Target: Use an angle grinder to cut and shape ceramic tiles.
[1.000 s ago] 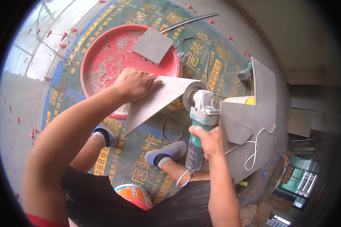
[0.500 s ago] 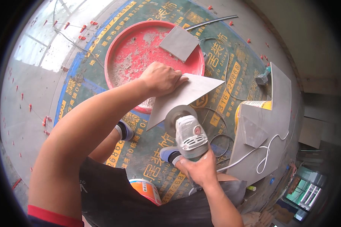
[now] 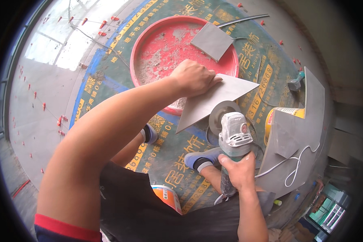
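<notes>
My left hand (image 3: 195,78) is closed over the upper left edge of a pale grey triangular tile (image 3: 218,94), its fingers curled round the rim. Part of the tile overlaps the near side of a red round tub (image 3: 135,56). In my right hand (image 3: 242,171) is an angle grinder (image 3: 235,131), gripped by its body with the head pointing away from me. Its round disc (image 3: 220,115) lies at the tile's lower right edge; whether disc and tile touch I cannot tell. A squarish grey tile (image 3: 212,41) rests across the tub's far right rim.
Large grey tile pieces (image 3: 312,109) lean at the right by a yellow bucket (image 3: 267,125), with a white cord (image 3: 297,161) across them. A green power tool (image 3: 295,82) lies beyond. An orange-and-white bucket (image 3: 167,197) stands by my legs. Printed green sheeting (image 3: 109,86) covers the floor.
The whole view has shifted, so things sit farther right. Against the tile, the grinder has moved right along its lower edge toward the pointed corner. My left hand keeps its hold.
</notes>
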A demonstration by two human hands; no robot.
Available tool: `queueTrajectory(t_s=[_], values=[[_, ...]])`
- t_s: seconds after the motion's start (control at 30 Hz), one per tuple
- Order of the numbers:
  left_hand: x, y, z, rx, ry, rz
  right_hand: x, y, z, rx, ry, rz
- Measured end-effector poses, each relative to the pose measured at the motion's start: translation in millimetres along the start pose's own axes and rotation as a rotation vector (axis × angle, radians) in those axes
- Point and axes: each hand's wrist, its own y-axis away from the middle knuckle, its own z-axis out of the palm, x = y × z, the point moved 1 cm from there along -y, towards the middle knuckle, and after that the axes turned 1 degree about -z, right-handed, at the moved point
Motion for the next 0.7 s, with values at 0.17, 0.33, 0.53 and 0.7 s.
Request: queueTrajectory(t_s=[0.17,0.33,0.53,0.7], values=[[-2.7,1.1,2.0,0.046,-0.007,0.031,-8.4,20.6,23.4,0.016,0.084,-0.070],[0.7,-2.3,0.9,0.029,-0.013,0.033,-3.6,36.8,33.7,-0.052,0.194,-0.062],[0.0,-0.8,-0.1,0.014,-0.009,0.008,-6.9,33.4,35.1,-0.094,0.198,-0.047],[2.1,-1.4,-2.4,0.024,0.002,-0.001,3.1,4.1,7.0,0.034,0.016,-0.034]])
